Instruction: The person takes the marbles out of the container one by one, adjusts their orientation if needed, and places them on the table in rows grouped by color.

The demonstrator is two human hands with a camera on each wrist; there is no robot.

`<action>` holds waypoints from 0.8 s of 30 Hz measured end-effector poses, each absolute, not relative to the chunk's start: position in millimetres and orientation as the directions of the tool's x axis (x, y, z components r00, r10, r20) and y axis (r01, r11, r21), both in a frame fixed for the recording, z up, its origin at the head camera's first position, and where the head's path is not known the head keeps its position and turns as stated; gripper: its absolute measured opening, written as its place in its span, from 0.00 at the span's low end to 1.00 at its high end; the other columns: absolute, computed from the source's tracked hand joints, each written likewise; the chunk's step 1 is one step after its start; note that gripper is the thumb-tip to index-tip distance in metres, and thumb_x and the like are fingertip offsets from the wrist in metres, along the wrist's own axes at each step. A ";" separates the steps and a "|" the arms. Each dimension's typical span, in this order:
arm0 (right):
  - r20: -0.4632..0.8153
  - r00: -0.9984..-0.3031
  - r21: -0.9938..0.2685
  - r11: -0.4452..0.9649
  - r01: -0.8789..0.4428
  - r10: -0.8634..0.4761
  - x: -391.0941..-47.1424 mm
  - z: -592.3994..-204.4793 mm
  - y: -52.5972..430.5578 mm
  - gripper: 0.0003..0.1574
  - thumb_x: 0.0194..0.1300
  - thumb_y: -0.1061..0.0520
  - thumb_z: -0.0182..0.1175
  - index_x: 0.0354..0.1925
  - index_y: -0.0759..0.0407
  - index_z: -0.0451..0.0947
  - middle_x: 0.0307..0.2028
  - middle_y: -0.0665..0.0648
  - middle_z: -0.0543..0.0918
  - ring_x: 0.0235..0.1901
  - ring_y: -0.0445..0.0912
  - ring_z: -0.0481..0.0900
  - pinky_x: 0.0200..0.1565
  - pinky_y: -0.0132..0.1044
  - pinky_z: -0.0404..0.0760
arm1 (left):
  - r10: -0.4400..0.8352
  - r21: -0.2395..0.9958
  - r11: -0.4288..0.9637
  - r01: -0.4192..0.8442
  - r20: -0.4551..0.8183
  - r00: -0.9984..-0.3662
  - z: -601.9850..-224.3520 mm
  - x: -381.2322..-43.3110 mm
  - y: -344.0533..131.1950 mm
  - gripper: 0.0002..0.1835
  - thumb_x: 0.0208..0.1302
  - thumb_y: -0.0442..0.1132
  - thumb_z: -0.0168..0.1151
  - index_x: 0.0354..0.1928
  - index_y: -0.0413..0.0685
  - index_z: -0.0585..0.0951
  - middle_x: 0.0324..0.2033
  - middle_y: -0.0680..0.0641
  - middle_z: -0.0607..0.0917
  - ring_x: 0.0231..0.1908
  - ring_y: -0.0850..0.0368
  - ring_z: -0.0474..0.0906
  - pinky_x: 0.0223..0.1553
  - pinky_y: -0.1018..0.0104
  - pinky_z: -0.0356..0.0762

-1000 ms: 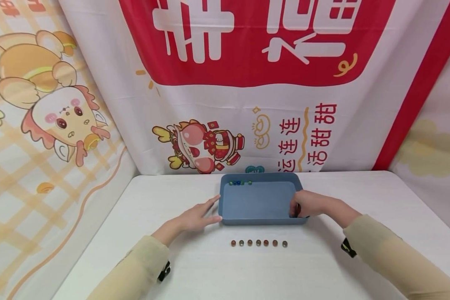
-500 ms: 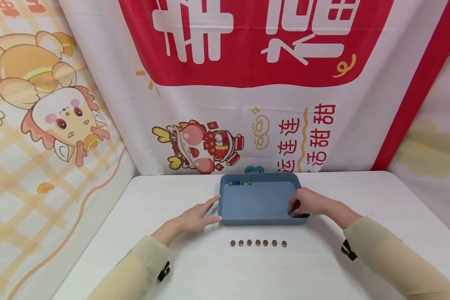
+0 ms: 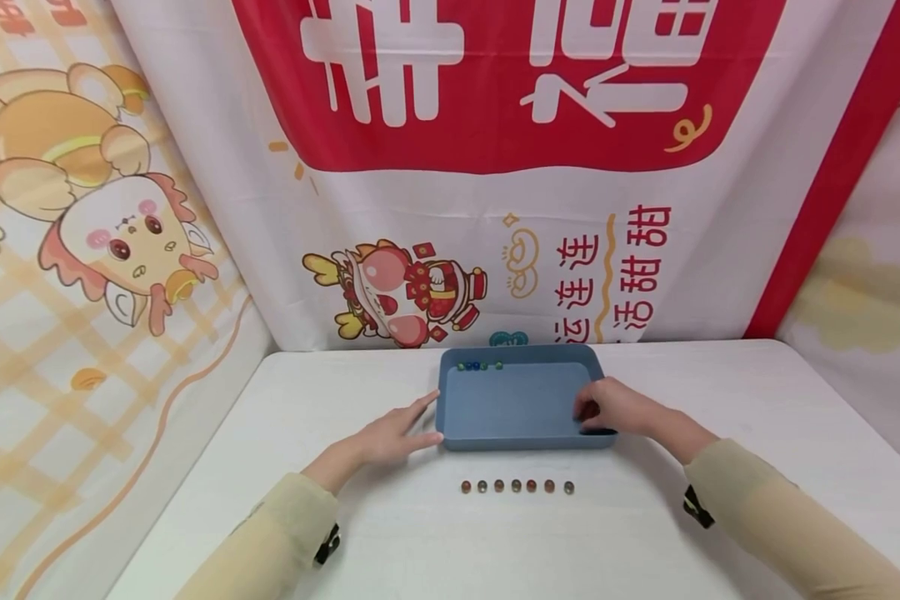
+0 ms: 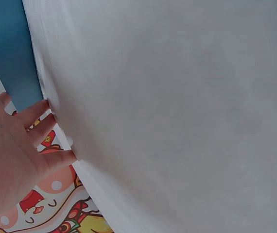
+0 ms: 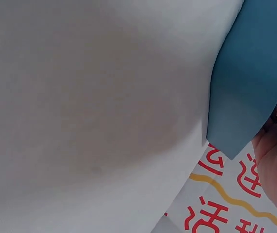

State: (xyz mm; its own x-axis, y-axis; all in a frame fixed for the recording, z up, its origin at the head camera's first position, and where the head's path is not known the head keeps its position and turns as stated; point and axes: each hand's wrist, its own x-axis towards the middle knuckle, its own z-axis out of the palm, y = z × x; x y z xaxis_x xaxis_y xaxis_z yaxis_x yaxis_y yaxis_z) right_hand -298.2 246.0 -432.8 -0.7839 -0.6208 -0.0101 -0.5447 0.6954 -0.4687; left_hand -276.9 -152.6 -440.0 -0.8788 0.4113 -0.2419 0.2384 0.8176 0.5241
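Observation:
A blue rectangular tray [image 3: 513, 400] sits on the white table against the back cloth. My left hand [image 3: 390, 435] has its fingers spread, with fingertips at the tray's left wall; the left wrist view also has this hand [image 4: 17, 141] by the blue wall. Over the tray's right wall reaches my right hand [image 3: 618, 407], fingers curled down inside near the front right corner. What lies between those fingers is hidden; in the right wrist view the tray wall [image 5: 245, 82] covers them. Several green and blue marbles [image 3: 477, 367] lie along the tray's back left side.
In front of the tray, several reddish and greyish marbles [image 3: 516, 486] form a row on the table [image 3: 450, 550]. A printed cloth [image 3: 487, 200] hangs right behind the tray. Another patterned cloth [image 3: 105, 275] borders the table's left side.
My right hand has shifted slightly left inside the tray, its fingers moving a little. The left hand, the tray and the marbles in view stay put.

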 end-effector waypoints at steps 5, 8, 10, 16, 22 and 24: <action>-0.008 -0.782 -0.463 0.695 -0.550 -0.623 -298.9 -431.7 247.2 0.08 0.55 0.64 0.72 0.34 0.58 0.83 0.30 0.47 0.81 0.29 0.36 0.77 0.33 0.30 0.79 | 0.409 0.528 0.817 0.234 -0.243 -0.880 -440.0 -277.4 -153.0 0.43 0.65 0.68 0.52 0.77 0.72 0.48 0.73 0.47 0.57 0.71 0.42 0.52 0.67 0.38 0.51; 0.004 -0.794 -0.483 0.694 -0.534 -0.608 -298.9 -429.7 248.2 0.08 0.55 0.63 0.72 0.35 0.58 0.83 0.30 0.47 0.82 0.30 0.37 0.78 0.34 0.30 0.80 | 0.408 0.526 0.818 0.233 -0.244 -0.880 -439.9 -277.4 -153.1 0.43 0.65 0.68 0.52 0.77 0.72 0.48 0.73 0.47 0.57 0.71 0.42 0.52 0.67 0.38 0.50; 0.026 -0.803 -0.500 0.688 -0.526 -0.596 -297.6 -426.8 249.2 0.09 0.55 0.62 0.72 0.36 0.59 0.83 0.31 0.48 0.82 0.30 0.38 0.78 0.34 0.31 0.81 | 0.406 0.525 0.819 0.230 -0.247 -0.880 -439.9 -277.1 -153.2 0.43 0.64 0.68 0.52 0.77 0.73 0.48 0.73 0.47 0.57 0.71 0.42 0.52 0.67 0.38 0.50; 0.136 -0.795 -0.550 0.623 -0.557 -0.591 -287.7 -413.9 248.4 0.11 0.55 0.62 0.72 0.38 0.63 0.84 0.32 0.51 0.84 0.31 0.39 0.80 0.34 0.33 0.82 | 0.400 0.522 0.822 0.226 -0.248 -0.882 -440.0 -276.9 -154.1 0.43 0.64 0.69 0.52 0.76 0.75 0.47 0.74 0.49 0.56 0.71 0.43 0.51 0.67 0.38 0.50; 0.187 -0.777 -0.618 0.543 -0.569 -0.601 -270.2 -403.4 234.0 0.05 0.57 0.60 0.71 0.32 0.57 0.84 0.31 0.47 0.82 0.32 0.40 0.80 0.35 0.33 0.83 | 0.411 0.523 0.818 0.238 -0.243 -0.879 -441.3 -279.1 -155.8 0.43 0.63 0.70 0.52 0.76 0.75 0.47 0.74 0.48 0.57 0.71 0.43 0.52 0.67 0.39 0.50; 0.197 -0.771 -0.632 0.523 -0.572 -0.605 -263.7 -401.5 226.7 0.04 0.56 0.59 0.72 0.30 0.54 0.84 0.31 0.46 0.81 0.32 0.40 0.80 0.35 0.33 0.83 | 0.415 0.527 0.815 0.240 -0.242 -0.877 -441.2 -279.7 -155.6 0.44 0.63 0.70 0.52 0.76 0.74 0.47 0.74 0.48 0.57 0.71 0.43 0.52 0.67 0.39 0.50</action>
